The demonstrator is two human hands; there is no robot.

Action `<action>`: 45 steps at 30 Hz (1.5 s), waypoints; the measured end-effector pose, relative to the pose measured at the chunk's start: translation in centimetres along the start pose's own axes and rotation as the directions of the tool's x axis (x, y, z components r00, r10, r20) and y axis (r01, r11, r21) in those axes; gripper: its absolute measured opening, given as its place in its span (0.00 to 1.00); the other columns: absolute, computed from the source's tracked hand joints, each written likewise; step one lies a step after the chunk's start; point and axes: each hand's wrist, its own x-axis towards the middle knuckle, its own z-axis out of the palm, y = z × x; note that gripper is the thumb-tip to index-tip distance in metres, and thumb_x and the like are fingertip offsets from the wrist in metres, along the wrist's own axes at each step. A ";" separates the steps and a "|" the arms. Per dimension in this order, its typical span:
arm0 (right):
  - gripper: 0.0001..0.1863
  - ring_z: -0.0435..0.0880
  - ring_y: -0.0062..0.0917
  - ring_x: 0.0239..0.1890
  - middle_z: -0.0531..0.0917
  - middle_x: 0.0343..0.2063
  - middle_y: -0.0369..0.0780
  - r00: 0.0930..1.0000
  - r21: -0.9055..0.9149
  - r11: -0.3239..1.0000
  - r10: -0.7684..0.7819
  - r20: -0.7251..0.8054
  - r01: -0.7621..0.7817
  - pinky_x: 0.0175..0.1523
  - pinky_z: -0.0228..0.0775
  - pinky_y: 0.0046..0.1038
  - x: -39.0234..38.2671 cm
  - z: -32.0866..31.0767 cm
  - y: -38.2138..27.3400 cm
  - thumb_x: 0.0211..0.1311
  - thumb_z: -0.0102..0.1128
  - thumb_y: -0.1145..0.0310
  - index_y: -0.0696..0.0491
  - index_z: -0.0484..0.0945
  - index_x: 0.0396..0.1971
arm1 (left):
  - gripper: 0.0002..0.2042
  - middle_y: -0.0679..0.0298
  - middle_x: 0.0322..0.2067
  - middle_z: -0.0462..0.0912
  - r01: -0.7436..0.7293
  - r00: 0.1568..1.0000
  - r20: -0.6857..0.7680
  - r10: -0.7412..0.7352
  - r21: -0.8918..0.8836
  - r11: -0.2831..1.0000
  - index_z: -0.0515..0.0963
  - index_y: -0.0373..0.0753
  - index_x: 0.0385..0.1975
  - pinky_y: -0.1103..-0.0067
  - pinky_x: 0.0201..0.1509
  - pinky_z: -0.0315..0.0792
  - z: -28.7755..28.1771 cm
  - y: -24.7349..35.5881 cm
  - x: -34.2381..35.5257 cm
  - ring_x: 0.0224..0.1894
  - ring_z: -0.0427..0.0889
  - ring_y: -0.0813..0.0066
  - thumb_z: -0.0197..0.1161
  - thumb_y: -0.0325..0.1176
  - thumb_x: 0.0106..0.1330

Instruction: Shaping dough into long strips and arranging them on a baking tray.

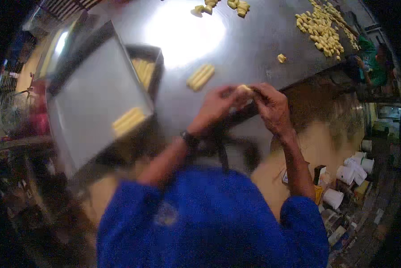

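Between my two hands, above the near edge of the metal table (179, 96), is a small pale-yellow piece of dough (244, 88). My left hand (218, 105), with a dark band at its wrist, pinches it from the left. My right hand (273, 108) grips it from the right with bent fingers. Motion blurs the fingertips, and they cover most of the piece. Just beyond my left hand, several rolled dough sticks (201, 77) lie side by side on the table. A lone dough lump (281, 58) sits farther off, to the right.
At left, a large metal tray (91, 98) holds more dough sticks (129, 121) near its corner. Another tray (158, 60) with sticks shows behind it. Dough pieces (321, 33) are heaped far right, near a person in green (373, 62). White buckets (333, 198) stand at lower right.
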 end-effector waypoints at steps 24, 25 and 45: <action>0.33 0.83 0.31 0.31 0.84 0.27 0.41 0.887 -0.498 0.778 0.461 0.040 -0.382 0.39 0.75 0.36 7.8 -0.6 16.3 0.42 0.76 0.37 0.53 0.82 0.33 | 0.20 0.54 0.26 0.85 -0.198 0.980 0.199 0.009 0.969 0.150 0.84 0.37 0.28 0.65 0.35 0.78 -3.3 -0.2 17.0 0.30 0.85 0.56 0.69 0.52 0.58; 0.34 0.83 0.33 0.29 0.83 0.26 0.42 0.837 -0.391 0.784 0.544 0.058 -0.482 0.37 0.74 0.35 6.9 -1.3 17.0 0.41 0.74 0.34 0.53 0.81 0.31 | 0.20 0.53 0.24 0.84 -0.170 0.985 0.174 -0.005 0.968 0.185 0.84 0.36 0.26 0.65 0.34 0.77 -3.5 -0.6 16.8 0.28 0.84 0.57 0.71 0.51 0.57; 0.31 0.83 0.36 0.36 0.84 0.32 0.43 0.947 -0.371 0.891 0.313 0.078 -0.263 0.41 0.74 0.39 3.2 -5.2 14.9 0.50 0.68 0.36 0.51 0.81 0.36 | 0.27 0.53 0.20 0.82 -0.225 0.974 0.224 0.029 0.969 0.101 0.83 0.38 0.19 0.67 0.28 0.74 2.5 3.8 13.2 0.23 0.82 0.58 0.69 0.62 0.54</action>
